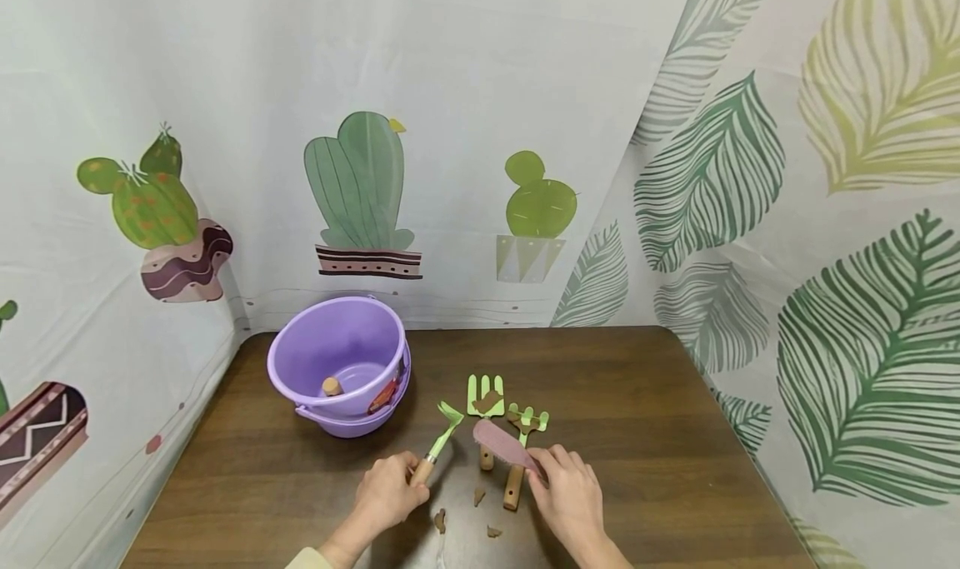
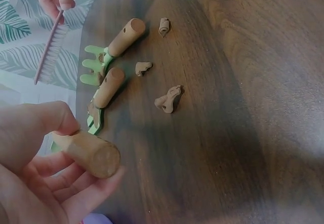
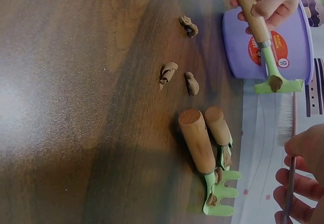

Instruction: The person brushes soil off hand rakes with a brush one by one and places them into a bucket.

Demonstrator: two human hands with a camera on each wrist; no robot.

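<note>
My left hand [image 1: 386, 494] grips the wooden handle of a small garden hoe [image 1: 438, 450], its green head tilted up. A brown lump [image 3: 275, 83] sticks to that head in the right wrist view. My right hand [image 1: 570, 498] holds a pink brush [image 1: 504, 446] with white bristles [image 3: 286, 117], above the tools on the table. Below it lie a green hand fork [image 1: 486, 386] and a green hand rake [image 1: 513, 487], both wooden-handled and with brown clay-like bits on their heads. The brush is apart from the hoe.
A purple bucket [image 1: 337, 423] stands at the back left, with a wooden handle end [image 1: 332, 386] showing inside. Brown crumbs [image 1: 440, 519] lie on the dark wooden table [image 1: 637, 436] between my hands. A printed curtain [image 1: 465, 69] hangs behind the table's back edge.
</note>
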